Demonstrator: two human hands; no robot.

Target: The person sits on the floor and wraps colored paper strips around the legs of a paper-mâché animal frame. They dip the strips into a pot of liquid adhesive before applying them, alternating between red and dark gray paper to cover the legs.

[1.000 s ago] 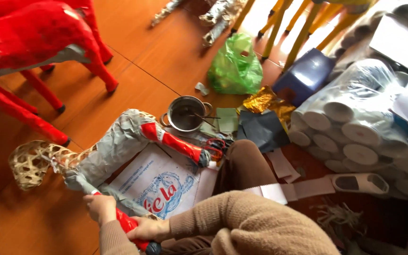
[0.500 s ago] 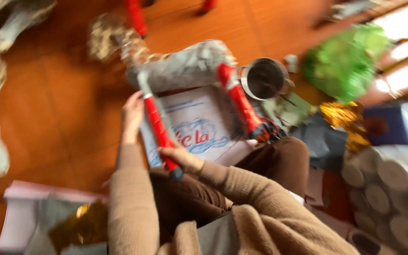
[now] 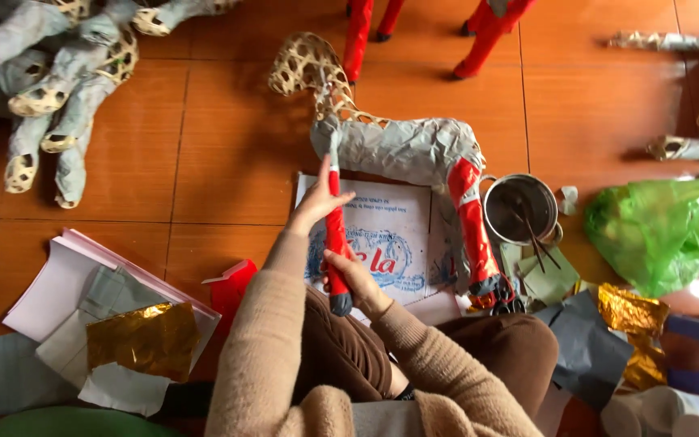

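**Both hands on the red front leg of a paper-covered animal figure**

At the centre of the frame, the animal figure (image 3: 398, 150) lies on its side on the orange tiled floor (image 3: 204, 137), its body wrapped in grey paper and its woven lattice head toward the upper middle. The left hand (image 3: 315, 204) is curled partly closed round the upper part of the red front leg (image 3: 336, 235). The right hand (image 3: 355, 279) grips the same leg lower down, fingers wrapped just above its grey foot. Under the leg lies a white printed sheet (image 3: 390, 235). The red hind leg (image 3: 472, 235) reaches toward the lower right, just beside a metal pot (image 3: 519, 209) holding sticks. A green plastic bag (image 3: 657, 231) sits at the right edge, and gold foil (image 3: 141, 338) rests on stacked paper at the lower left.
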